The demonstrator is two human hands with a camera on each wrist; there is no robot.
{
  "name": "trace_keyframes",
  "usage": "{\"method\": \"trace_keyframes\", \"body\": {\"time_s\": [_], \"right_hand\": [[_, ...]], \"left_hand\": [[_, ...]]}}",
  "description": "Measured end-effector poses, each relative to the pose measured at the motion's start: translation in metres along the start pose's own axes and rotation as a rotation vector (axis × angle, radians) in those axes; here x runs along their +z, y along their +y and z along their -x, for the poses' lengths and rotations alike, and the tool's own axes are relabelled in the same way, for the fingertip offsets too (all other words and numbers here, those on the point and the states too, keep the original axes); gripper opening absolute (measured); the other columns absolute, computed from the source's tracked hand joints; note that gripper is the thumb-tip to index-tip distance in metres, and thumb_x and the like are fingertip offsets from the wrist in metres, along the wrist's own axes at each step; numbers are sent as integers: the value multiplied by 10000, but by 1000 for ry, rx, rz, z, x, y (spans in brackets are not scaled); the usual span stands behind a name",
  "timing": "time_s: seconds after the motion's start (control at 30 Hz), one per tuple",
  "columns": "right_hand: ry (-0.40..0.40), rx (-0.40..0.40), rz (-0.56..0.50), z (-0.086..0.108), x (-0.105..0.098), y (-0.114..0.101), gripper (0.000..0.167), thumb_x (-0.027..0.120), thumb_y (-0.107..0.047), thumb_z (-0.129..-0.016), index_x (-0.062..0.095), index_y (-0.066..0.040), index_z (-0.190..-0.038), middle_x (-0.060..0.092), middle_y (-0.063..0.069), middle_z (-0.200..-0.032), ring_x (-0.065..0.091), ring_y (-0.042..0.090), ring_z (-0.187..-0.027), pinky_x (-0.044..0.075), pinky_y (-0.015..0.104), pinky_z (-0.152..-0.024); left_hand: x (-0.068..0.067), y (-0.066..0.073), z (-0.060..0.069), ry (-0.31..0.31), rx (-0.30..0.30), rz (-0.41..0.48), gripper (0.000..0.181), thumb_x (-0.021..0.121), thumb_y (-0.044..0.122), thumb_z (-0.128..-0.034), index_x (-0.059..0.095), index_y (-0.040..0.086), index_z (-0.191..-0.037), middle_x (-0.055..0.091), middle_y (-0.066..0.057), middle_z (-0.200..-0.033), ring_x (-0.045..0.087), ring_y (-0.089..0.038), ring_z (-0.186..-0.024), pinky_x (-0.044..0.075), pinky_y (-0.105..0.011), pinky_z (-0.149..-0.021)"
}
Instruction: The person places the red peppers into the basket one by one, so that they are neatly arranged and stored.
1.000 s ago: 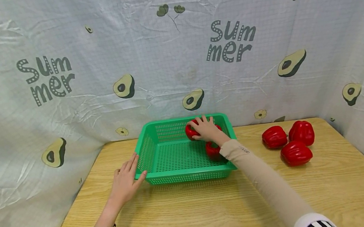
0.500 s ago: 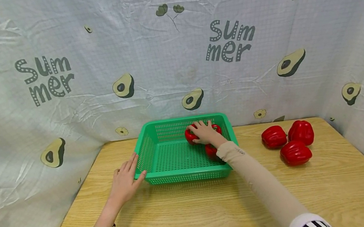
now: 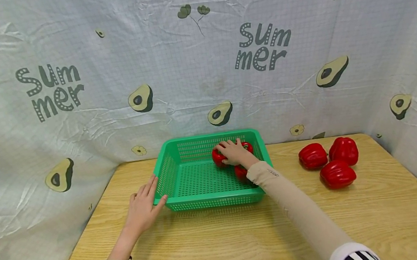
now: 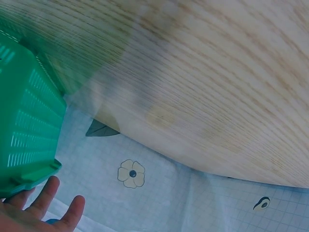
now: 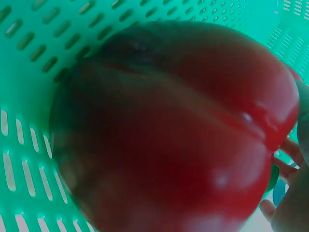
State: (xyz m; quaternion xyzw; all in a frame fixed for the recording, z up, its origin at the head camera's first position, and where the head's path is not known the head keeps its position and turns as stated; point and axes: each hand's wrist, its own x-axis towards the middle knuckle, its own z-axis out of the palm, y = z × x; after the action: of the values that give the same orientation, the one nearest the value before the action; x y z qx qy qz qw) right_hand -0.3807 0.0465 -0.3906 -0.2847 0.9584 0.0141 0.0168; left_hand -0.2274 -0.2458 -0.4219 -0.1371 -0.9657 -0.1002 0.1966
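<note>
A green plastic basket (image 3: 217,195) stands at the back of the table. My left hand (image 3: 142,209) rests against its left rim with straight, spread fingers; the left wrist view shows several fingers (image 4: 47,195) beside the basket's side. Inside, at the back right, my right hand (image 3: 234,151) grips a red bell pepper (image 3: 218,158) from above. A second red bell pepper (image 3: 248,146) lies just right of that hand, partly hidden. Under my right wrist sits a third bell pepper (image 3: 240,173); a large pepper (image 5: 183,130) fills the right wrist view, covering most of the fingers.
Three more red bell peppers lie grouped right of the basket: one at left (image 3: 312,156), one at the back (image 3: 343,151), one in front (image 3: 338,174). A printed cloth (image 3: 168,65) hangs behind the wooden table (image 3: 207,244).
My right hand has moved slightly down with the bell pepper, lower in the basket, uncovering more of the pepper to its right. The left hand has stayed at the rim.
</note>
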Motion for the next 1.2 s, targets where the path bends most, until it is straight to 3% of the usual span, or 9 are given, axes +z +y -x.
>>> {"method": "trace_keyframes", "body": {"time_s": [0.3,0.67,1.0,1.2], "right_hand": [[-62,11,45,2,-2,0,621,489,-331,-907,179,-244,-1438,198,91,-1486,216,327,-1344,111,610,-1037],[-59,17,62,6,-15,4,639,469,-401,-902,154,-265,-1441,184,63,-1495,208,297,-1351,130,589,-1036],[-4,-3,-28,19,-33,5,606,472,-381,-906,206,-237,-1431,216,74,-1483,201,299,-1350,125,592,-1037],[69,-64,-22,36,-45,5,584,490,-377,-899,274,-198,-1412,306,54,-1445,252,289,-1326,144,609,-1021]], "left_hand": [[1,0,1,3,1,-1,640,513,362,-874,315,33,-1386,326,-126,-1433,421,-354,-1184,344,-546,-839],[1,0,0,-9,-7,9,641,500,367,-881,300,38,-1394,310,-123,-1442,407,-359,-1197,338,-553,-850],[1,0,-1,-10,-7,11,643,517,353,-874,302,38,-1392,310,-126,-1441,405,-360,-1196,338,-556,-853],[0,0,0,-19,-10,8,642,492,375,-884,299,34,-1393,301,-133,-1444,399,-361,-1202,335,-557,-859]]}}
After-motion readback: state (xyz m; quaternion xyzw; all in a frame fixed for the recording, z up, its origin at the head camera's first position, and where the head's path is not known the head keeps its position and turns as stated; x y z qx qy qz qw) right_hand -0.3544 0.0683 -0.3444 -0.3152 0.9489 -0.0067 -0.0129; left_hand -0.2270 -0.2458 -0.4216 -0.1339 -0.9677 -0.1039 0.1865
